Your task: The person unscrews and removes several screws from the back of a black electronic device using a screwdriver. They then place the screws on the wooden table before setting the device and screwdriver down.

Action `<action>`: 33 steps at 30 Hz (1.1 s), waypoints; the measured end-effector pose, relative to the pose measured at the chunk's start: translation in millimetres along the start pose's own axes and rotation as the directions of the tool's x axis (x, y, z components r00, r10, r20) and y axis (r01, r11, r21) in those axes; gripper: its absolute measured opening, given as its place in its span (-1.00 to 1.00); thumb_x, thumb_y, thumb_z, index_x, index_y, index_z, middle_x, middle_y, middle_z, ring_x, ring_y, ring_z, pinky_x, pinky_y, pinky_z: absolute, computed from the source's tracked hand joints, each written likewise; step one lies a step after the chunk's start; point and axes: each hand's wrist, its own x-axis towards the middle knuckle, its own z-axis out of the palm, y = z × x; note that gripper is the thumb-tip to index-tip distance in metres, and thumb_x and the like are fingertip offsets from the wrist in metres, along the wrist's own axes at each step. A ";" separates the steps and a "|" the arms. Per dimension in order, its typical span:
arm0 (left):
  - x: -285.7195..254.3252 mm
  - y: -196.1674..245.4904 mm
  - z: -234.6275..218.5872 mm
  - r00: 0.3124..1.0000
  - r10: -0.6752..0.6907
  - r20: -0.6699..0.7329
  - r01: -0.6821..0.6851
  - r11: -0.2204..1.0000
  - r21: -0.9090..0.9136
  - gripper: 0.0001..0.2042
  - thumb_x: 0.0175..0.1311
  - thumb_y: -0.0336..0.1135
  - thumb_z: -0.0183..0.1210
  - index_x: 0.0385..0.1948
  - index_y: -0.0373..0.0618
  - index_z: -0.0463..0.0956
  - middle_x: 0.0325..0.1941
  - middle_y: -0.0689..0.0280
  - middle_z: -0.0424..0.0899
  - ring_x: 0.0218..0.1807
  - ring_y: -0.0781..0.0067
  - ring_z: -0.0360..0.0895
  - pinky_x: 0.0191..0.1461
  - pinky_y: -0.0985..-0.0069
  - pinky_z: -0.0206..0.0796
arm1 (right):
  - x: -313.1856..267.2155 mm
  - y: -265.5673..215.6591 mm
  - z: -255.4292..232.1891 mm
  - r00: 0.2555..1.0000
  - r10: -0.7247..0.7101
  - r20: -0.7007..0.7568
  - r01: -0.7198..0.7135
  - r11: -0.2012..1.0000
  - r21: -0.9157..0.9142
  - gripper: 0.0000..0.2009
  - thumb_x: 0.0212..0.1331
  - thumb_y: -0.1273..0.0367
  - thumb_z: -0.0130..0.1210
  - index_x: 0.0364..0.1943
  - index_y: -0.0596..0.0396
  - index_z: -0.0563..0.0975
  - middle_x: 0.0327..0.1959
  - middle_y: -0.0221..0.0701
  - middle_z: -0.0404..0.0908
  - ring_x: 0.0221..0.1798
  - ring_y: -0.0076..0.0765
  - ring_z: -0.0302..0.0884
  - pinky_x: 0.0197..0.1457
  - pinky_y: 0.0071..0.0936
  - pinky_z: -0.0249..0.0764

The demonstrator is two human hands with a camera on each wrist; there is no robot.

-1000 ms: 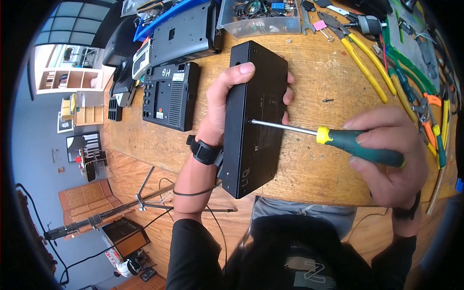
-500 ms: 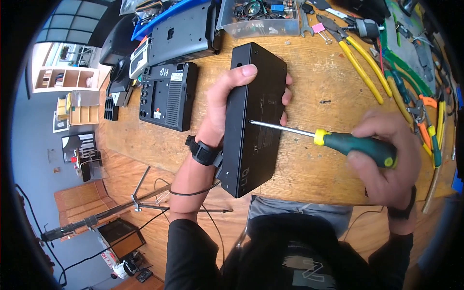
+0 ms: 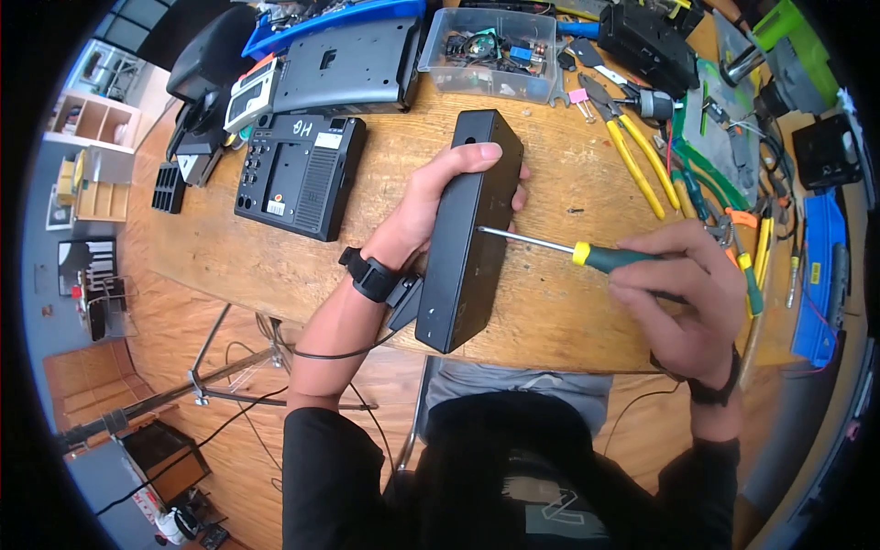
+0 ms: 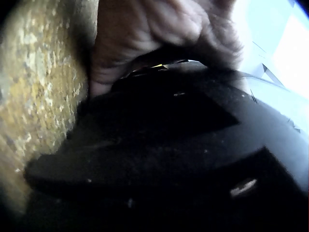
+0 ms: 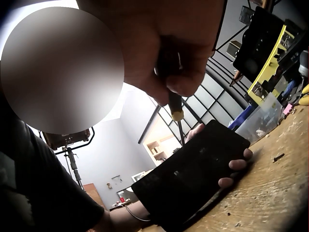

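Two hands work here: the left hand (image 3: 426,197) grips one black box (image 3: 463,243) over the bench's (image 3: 367,275) near edge, and the right hand (image 3: 687,293) holds one screwdriver (image 3: 600,256), tip touching it. Open wood lies right of the box.

The right grip (image 3: 687,298) partly hides the screwdriver's handle (image 3: 607,258).

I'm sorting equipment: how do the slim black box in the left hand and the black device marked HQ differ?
The slim black box is in the left hand; the black device marked HQ lies on the wooden table. The box's narrow side is mostly plain; the device has ribs and a recess. Both are black.
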 end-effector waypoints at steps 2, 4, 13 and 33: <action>1.0 -0.7 -1.2 1.000 0.002 -0.009 -0.002 1.000 0.000 -0.45 0.37 0.10 0.12 0.02 -0.33 0.53 -0.25 0.12 0.67 -0.30 0.33 0.65 -0.24 0.39 0.62 | 1.4 -2.4 4.6 0.994 0.096 -0.044 -0.097 0.995 -0.013 -0.82 0.05 0.58 0.43 -0.25 0.17 0.71 -0.27 -0.22 0.72 -0.30 -0.31 0.71 -0.34 -0.56 0.51; 2.8 -2.5 -2.1 1.000 -0.003 -0.006 0.002 1.000 -0.017 -0.45 0.36 0.10 0.13 0.01 -0.32 0.53 -0.26 0.12 0.67 -0.30 0.33 0.65 -0.26 0.37 0.63 | -2.7 -1.8 7.9 0.982 0.181 -0.048 -0.183 0.981 -0.059 -0.83 0.09 0.57 0.42 -0.23 0.20 0.70 -0.27 -0.23 0.72 -0.33 -0.32 0.70 -0.33 -0.55 0.51; 1.9 -1.5 -6.3 0.999 -0.043 0.026 0.043 0.999 0.028 -0.43 0.36 0.11 0.10 0.07 -0.31 0.53 -0.16 0.14 0.67 -0.17 0.34 0.65 -0.11 0.37 0.59 | 6.8 -15.6 -3.3 0.992 0.126 -0.014 -0.127 0.991 -0.041 -0.81 0.12 0.60 0.34 -0.18 0.21 0.65 -0.20 -0.17 0.70 -0.19 -0.22 0.65 -0.14 -0.43 0.53; 0.2 0.0 -3.5 0.999 -0.006 -0.035 0.006 1.000 0.000 -0.40 0.30 0.17 0.17 0.00 -0.30 0.55 -0.27 0.18 0.66 -0.25 0.38 0.65 -0.24 0.36 0.63 | 2.7 -16.1 2.4 0.895 0.447 0.010 -0.446 0.892 0.069 -0.72 0.11 0.58 0.34 -0.06 0.18 0.65 -0.21 -0.16 0.70 -0.21 -0.28 0.66 -0.17 -0.48 0.52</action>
